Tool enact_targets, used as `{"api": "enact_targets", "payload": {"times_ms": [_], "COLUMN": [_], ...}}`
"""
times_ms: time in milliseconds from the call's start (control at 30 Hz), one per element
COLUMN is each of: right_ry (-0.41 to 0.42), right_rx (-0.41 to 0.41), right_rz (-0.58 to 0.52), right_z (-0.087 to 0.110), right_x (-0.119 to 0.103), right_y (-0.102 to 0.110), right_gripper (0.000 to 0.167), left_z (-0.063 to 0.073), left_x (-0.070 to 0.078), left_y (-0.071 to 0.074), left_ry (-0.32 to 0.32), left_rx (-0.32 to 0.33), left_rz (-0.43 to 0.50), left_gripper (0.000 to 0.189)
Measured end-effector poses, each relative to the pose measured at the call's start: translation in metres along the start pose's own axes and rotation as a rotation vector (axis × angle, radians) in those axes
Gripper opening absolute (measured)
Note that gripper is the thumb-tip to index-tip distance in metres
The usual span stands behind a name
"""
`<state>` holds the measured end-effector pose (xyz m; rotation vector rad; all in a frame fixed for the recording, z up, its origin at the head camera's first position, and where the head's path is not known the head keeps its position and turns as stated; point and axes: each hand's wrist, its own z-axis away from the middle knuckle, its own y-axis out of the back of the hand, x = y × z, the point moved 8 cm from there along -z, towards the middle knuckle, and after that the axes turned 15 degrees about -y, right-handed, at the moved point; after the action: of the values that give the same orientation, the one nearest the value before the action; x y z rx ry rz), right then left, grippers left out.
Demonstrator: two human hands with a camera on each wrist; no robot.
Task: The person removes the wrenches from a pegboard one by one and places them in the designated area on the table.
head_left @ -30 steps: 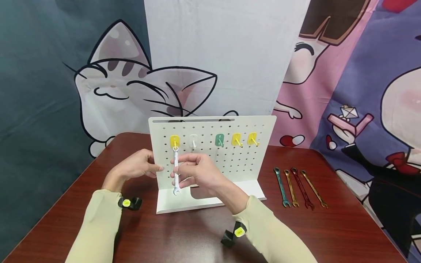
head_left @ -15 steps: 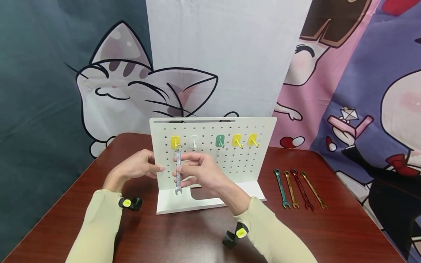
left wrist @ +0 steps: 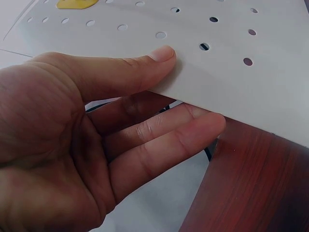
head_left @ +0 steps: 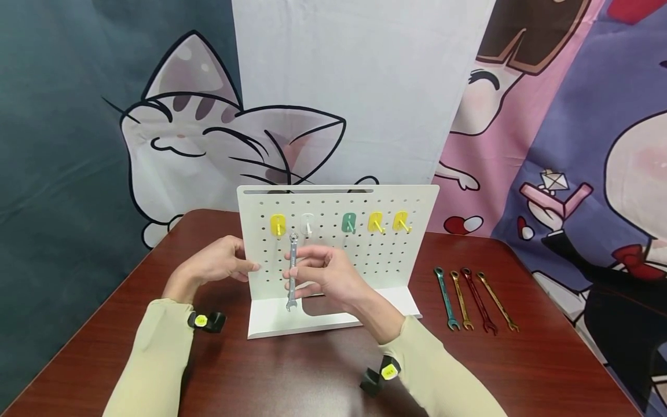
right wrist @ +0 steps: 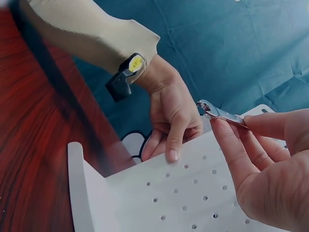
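Observation:
My right hand (head_left: pixel 333 275) pinches a silver combination wrench (head_left: pixel 292 272) between thumb and fingers. The wrench hangs upright before the white pegboard (head_left: pixel 333 194), ring end up and open jaw down. Its ring lies below and between the leftmost yellow hook (head_left: pixel 278 225) and the clear white hook (head_left: pixel 307 225), apart from both in the head view. At the board's left edge, my left hand (head_left: pixel 221 262) grips the panel. In the left wrist view, the thumb (left wrist: pixel 145 67) presses the front face while the fingers (left wrist: pixel 169 145) pass behind the edge.
A green hook (head_left: pixel 348 223) and two yellow hooks (head_left: pixel 376 222) continue the row rightward. On the brown table (head_left: pixel 307 376), right of the board, lie a green wrench (head_left: pixel 446 298), a red wrench (head_left: pixel 479 299) and two gold wrenches (head_left: pixel 462 299). A printed cloth (head_left: pixel 354 92) hangs behind.
The silver wrench's ring has come away from the leftmost yellow hook. My right hand has carried the wrench a little to the right. The left hand keeps its place on the board.

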<state>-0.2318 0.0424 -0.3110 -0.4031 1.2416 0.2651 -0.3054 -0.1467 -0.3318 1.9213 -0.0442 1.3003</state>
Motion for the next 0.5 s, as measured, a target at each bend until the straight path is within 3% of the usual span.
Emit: {"api": "enact_targets", "payload": {"times_ms": [500], "right_ry": [0.01], "right_rx": [0.018], "right_rz": [0.005], "right_z": [0.0], "right_x": [0.014], "right_y": [0.015], "right_gripper": [0.045], "left_z": [-0.002], "left_x": [0.0], "left_y": [0.0], "left_ry": [-0.004], "left_rx": [-0.01], "left_rz": [0.009], "left_gripper": [0.034]}}
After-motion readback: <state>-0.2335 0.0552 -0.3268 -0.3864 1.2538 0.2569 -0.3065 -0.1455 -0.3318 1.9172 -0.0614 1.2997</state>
